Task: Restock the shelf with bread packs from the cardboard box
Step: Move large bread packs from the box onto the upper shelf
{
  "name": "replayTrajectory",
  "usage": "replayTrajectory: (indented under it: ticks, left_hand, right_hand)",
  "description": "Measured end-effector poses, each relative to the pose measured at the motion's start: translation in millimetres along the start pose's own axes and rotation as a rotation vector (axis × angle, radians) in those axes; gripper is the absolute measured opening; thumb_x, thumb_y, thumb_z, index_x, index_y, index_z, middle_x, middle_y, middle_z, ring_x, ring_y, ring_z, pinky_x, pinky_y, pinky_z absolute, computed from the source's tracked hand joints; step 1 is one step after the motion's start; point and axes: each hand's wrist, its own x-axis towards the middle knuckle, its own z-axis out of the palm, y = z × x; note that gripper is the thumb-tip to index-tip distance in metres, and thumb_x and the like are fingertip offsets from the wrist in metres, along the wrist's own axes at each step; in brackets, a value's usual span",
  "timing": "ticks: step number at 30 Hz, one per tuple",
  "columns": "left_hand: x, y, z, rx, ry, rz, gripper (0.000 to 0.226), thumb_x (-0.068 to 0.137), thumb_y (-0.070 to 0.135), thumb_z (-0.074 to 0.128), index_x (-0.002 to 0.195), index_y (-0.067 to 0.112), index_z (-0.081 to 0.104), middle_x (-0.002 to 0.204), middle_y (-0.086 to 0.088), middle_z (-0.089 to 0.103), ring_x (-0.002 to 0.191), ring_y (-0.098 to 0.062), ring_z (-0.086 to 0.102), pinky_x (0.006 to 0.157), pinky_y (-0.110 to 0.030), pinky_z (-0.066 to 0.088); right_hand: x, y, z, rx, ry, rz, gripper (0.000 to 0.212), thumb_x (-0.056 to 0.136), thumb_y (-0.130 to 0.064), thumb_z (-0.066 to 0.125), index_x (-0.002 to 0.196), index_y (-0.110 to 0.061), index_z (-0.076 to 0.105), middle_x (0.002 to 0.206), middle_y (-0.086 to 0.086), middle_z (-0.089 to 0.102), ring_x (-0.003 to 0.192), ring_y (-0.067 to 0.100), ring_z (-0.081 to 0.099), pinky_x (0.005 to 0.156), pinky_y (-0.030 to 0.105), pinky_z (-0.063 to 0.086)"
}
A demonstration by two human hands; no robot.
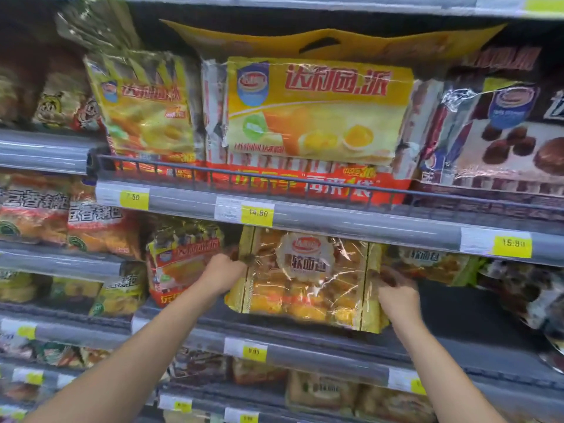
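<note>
1. Bread pack (305, 279): upright at the front of the middle shelf (457, 312), its lower edge near the lip.
2. Left hand (224, 271): fingers pinch the pack's upper left corner. Right hand (396, 296): fingers curled round its right edge.
3. Progress: judged mid-placement of 1 pack. The cardboard box is out of view, so remaining stock cannot be told.
4. Room: bare dark shelf lies right of the pack, a yellow pack (183, 264) sits close on the left, and the price rail (335, 218) is just above.

Here's the bread pack (308, 279) standing on the middle shelf (457, 309), left hand (222, 271) at its left edge, right hand (396, 296) at its right, a pie pack (180, 264) just left, a second bread pack (427, 264) behind on the right, another pie pack (317, 117) on the shelf above.
</note>
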Motion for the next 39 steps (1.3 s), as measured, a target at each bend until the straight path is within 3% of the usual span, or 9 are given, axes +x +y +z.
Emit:
replayTrajectory:
  ticks: [3, 7, 10, 12, 15, 18, 27, 32, 39]
  left_hand:
    - [9.1, -11.4, 8.8, 0.05, 0.017, -0.062, 0.033, 0.089, 0.026, 0.071, 0.109, -0.001, 0.068, 0.067, -0.007, 0.059, 0.052, -0.017, 0.047, 0.047, -0.023, 0.033]
    - [8.9, -23.2, 6.7, 0.053, -0.022, 0.064, 0.053, 0.074, 0.052, 0.077, 0.111, 0.015, 0.068, 0.099, -0.01, 0.077, 0.082, -0.022, 0.07, 0.075, -0.035, 0.057]
    - [-6.8, -25.6, -2.0, 0.164, 0.124, 0.179, 0.043, 0.077, 0.054, 0.075, 0.074, 0.017, 0.055, 0.052, 0.005, 0.057, 0.047, -0.012, 0.054, 0.049, -0.03, 0.042]
    - [-20.2, -28.0, -1.8, 0.273, 0.24, 0.319, 0.041, 0.083, 0.041, 0.07, 0.063, 0.014, 0.046, 0.051, 0.005, 0.049, 0.046, -0.014, 0.046, 0.048, -0.031, 0.036]
    - [-35.5, -30.1, 7.3, 0.464, -0.03, 0.451, 0.012, 0.091, 0.036, 0.06, 0.082, 0.029, 0.063, 0.075, 0.011, 0.066, 0.07, -0.004, 0.062, 0.065, -0.034, 0.055]
    - [-30.6, -35.8, 19.8, 0.586, -0.332, 0.443, 0.012, 0.094, 0.037, 0.056, 0.09, 0.038, 0.068, 0.085, 0.021, 0.069, 0.079, 0.004, 0.062, 0.076, -0.031, 0.057]
    - [-13.9, -34.2, 28.8, 0.687, -0.339, 0.424, 0.032, 0.101, 0.025, 0.05, 0.128, 0.034, 0.065, 0.129, 0.01, 0.067, 0.116, -0.012, 0.063, 0.099, -0.036, 0.053]
    - [-2.8, -33.6, 33.3, 0.71, -0.333, 0.42, 0.03, 0.101, 0.029, 0.05, 0.127, 0.038, 0.061, 0.116, 0.005, 0.072, 0.09, -0.012, 0.067, 0.083, -0.032, 0.056]
    - [-1.6, -34.6, 34.8, 0.726, -0.329, 0.387, 0.03, 0.092, 0.049, 0.045, 0.12, 0.045, 0.056, 0.109, 0.009, 0.071, 0.097, -0.013, 0.068, 0.084, -0.039, 0.058]
  right_hand:
    - [6.2, 13.6, 7.3, -0.042, -0.041, -0.027, 0.031, 0.091, -0.017, 0.071, 0.121, -0.017, 0.065, 0.115, 0.003, 0.065, 0.099, 0.02, 0.059, 0.087, 0.029, 0.043]
    - [7.3, 23.9, 7.4, -0.099, -0.066, -0.042, 0.035, 0.089, -0.024, 0.074, 0.121, -0.022, 0.059, 0.116, -0.004, 0.062, 0.102, 0.018, 0.059, 0.085, 0.03, 0.044]
    - [-6.5, 21.3, 0.8, -0.164, 0.078, -0.143, 0.037, 0.083, -0.026, 0.079, 0.111, -0.021, 0.056, 0.104, 0.0, 0.065, 0.089, 0.021, 0.063, 0.073, 0.03, 0.045]
    - [-22.2, 19.8, -0.6, -0.249, 0.029, -0.251, 0.022, 0.084, -0.022, 0.076, 0.095, -0.021, 0.056, 0.085, 0.001, 0.064, 0.073, 0.016, 0.061, 0.061, 0.031, 0.045]
    - [-37.1, 25.9, 7.4, -0.451, -0.304, -0.313, 0.015, 0.089, -0.038, 0.069, 0.078, -0.03, 0.063, 0.071, -0.007, 0.065, 0.066, 0.005, 0.06, 0.062, 0.03, 0.051]
    - [-33.8, 37.3, 20.1, -0.654, -0.512, -0.324, 0.018, 0.09, -0.053, 0.06, 0.083, -0.039, 0.069, 0.079, -0.022, 0.068, 0.075, -0.004, 0.062, 0.068, 0.029, 0.056]
    - [-11.0, 47.3, 34.5, -0.7, -0.563, -0.282, 0.015, 0.092, -0.044, 0.062, 0.104, -0.042, 0.071, 0.097, -0.026, 0.068, 0.094, -0.002, 0.063, 0.082, 0.027, 0.054]
    - [3.3, 49.7, 39.6, -0.715, -0.577, -0.295, 0.013, 0.094, -0.046, 0.058, 0.102, -0.041, 0.066, 0.104, -0.021, 0.067, 0.094, 0.004, 0.061, 0.075, 0.024, 0.045]
    - [5.1, 52.9, 40.4, -0.672, -0.576, -0.334, 0.009, 0.092, -0.038, 0.062, 0.098, -0.037, 0.069, 0.103, -0.019, 0.068, 0.095, 0.002, 0.062, 0.082, 0.024, 0.05]
